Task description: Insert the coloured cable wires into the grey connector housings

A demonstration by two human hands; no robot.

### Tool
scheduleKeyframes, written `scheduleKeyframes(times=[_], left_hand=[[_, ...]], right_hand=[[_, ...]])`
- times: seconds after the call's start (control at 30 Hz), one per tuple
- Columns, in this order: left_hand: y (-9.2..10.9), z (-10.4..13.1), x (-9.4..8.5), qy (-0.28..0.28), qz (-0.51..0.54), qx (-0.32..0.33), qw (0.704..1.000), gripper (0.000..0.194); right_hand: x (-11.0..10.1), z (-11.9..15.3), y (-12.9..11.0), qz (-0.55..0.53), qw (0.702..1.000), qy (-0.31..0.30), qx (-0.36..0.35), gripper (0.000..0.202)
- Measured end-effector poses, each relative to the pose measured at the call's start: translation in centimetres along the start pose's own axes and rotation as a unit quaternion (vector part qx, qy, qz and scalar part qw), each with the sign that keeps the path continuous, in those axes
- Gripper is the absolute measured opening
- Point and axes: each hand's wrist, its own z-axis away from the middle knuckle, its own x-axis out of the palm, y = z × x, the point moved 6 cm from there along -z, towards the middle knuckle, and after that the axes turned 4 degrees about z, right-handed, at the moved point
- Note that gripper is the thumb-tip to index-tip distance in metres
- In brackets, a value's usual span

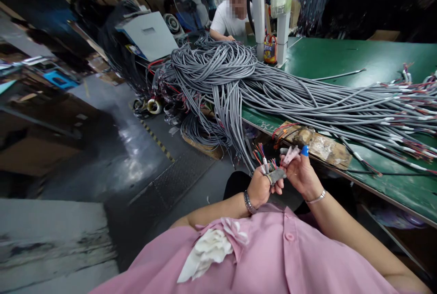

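My left hand [260, 190] is closed around the end of a grey cable, with its fan of thin coloured wires [260, 152] sticking up above the fist. A worn grey wrap [276, 175] covers its thumb. Close beside it, my right hand [303, 174] is pinched at the wires, with a blue cover [305, 150] on one fingertip. A small pale pinkish piece [291, 154] shows at its fingers; its kind is unclear. Both hands are held in front of my body, just off the near edge of the green table [344, 59].
A large heap of grey cables [218, 64] covers much of the table, their stripped ends to the right. A wooden block [327, 148] with wires lies at the near edge. A person [232, 23] in white is across the table, beside a white post [258, 7].
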Motion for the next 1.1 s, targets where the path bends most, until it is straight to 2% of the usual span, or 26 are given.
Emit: scheduleKeyframes(times=[0.1, 0.27, 0.5, 0.57, 0.7, 0.87, 1.1], left_hand=[[0.3, 0.5, -0.2, 0.0, -0.012, 0.005, 1.0, 0.032], [1.0, 0.7, -0.2, 0.016, -0.006, 0.021, 1.0, 0.033], [0.8, -0.2, 0.0, 0.036, 0.006, 0.021, 0.999, 0.033], [0.6, -0.3, 0.0, 0.036, 0.004, 0.019, 0.999, 0.033], [0.3, -0.4, -0.1, 0.046, -0.01, 0.016, 0.999, 0.035], [0.2, -0.5, 0.0, 0.045, -0.029, 0.006, 0.999, 0.036], [0.2, 0.1, -0.3, 0.036, -0.02, 0.021, 0.999, 0.036]], right_hand=[[0.4, 0.4, -0.3, 0.018, 1.0, -0.021, 0.015, 0.053], [0.4, 0.6, -1.1, 0.073, 0.997, -0.001, -0.038, 0.026], [-0.5, 0.7, -1.4, 0.171, 0.972, 0.049, -0.152, 0.041], [-0.7, 0.4, -1.2, 0.166, 0.976, 0.048, -0.133, 0.043], [-0.7, -0.4, -0.7, 0.081, 0.994, 0.041, -0.066, 0.041], [-0.7, -0.7, -0.7, 0.028, 0.994, 0.068, -0.083, 0.034], [-0.7, -0.1, -0.3, 0.025, 0.998, 0.029, -0.047, 0.043]])
